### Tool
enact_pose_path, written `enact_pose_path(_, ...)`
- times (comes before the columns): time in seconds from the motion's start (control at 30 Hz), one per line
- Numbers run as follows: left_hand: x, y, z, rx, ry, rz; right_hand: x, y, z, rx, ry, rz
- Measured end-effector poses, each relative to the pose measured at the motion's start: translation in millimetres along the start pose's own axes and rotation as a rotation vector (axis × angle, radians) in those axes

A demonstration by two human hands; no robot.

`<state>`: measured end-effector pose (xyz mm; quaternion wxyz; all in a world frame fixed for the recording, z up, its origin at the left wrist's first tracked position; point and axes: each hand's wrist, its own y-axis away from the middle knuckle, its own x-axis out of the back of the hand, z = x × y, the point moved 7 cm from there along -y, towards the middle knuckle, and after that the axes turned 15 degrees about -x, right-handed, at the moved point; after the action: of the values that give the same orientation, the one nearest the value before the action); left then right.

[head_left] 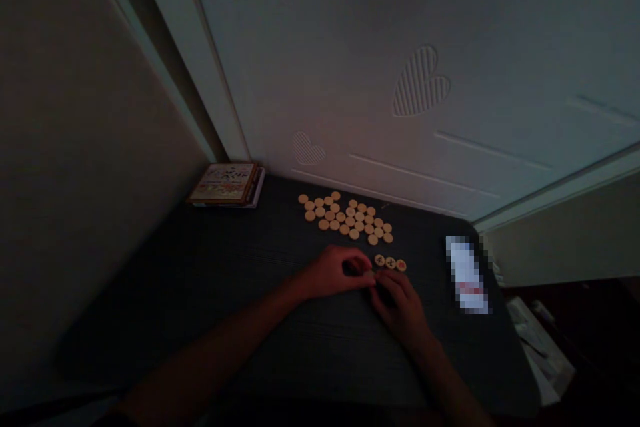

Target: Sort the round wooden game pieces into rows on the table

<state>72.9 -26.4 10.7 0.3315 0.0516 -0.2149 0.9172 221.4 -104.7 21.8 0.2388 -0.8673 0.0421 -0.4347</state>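
On a dark table lies a cluster of several round pale wooden discs, blank side up. In front of it three discs lie in a short row with marks showing on top. My left hand rests on the table just left of that row, fingers curled, fingertips pinched at a small piece I cannot make out. My right hand lies just below the row, its fingertips meeting those of the left hand. The light is dim.
A flat box with a printed lid sits at the table's far left corner against the wall. A pale rectangular object, blurred out, lies near the right edge. A white panel with heart reliefs stands behind the table. Clutter lies on the floor at right.
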Motion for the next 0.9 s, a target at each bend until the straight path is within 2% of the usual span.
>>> enact_pose_path(0.17,-7.3,1.8,3.5,0.0,-0.008,-0.068,0.3,1.1,1.5,0.002,-0.011,-0.026)
enact_pose_path(0.57,-7.6,1.7,-4.4,0.062,-0.031,-0.118,-4.1,0.1,1.8,-0.02,-0.022,-0.084)
enact_pose_path(0.9,-8.0,2.0,-6.0,0.099,0.05,-0.099,-8.2,0.2,4.6,-0.028,-0.008,-0.129)
